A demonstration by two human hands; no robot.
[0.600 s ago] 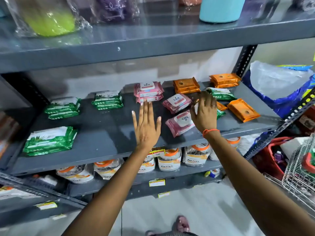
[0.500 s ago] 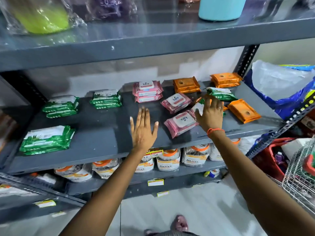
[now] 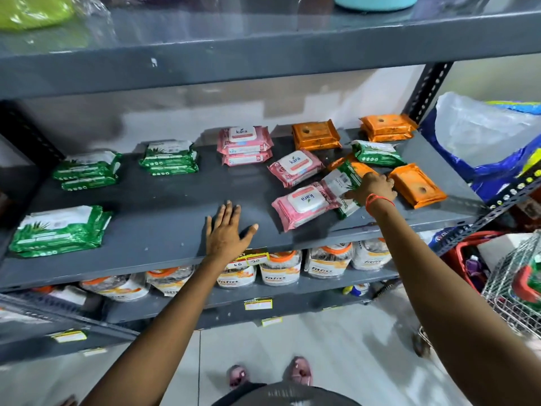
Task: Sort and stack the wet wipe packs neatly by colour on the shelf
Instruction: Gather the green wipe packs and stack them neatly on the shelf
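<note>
The right hand (image 3: pixel 373 187), flat and open half a second ago, now pinches the green pack (image 3: pixel 345 183), tilting it up off the orange pack (image 3: pixel 361 169) beneath (sorting resumes). The left hand (image 3: pixel 227 230) stays spread on the shelf (image 3: pixel 164 212); green stacks (image 3: pixel 87 169) wait far left.

A row of clear jars (image 3: pixel 281 266) with orange lids and white labels stands on the lower grey shelf. Right of the jars, a red basket (image 3: pixel 462 256) sits beside a wire basket (image 3: pixel 515 291). Above those, a blue and white plastic sack (image 3: pixel 480 136) bulges. High above the jars, a teal container (image 3: pixel 376 1) and a lime-green item in clear wrap (image 3: pixel 35 10) rest on the top shelf. Below the jars, pink slippers (image 3: pixel 300 373) stand on pale floor tiles.
</note>
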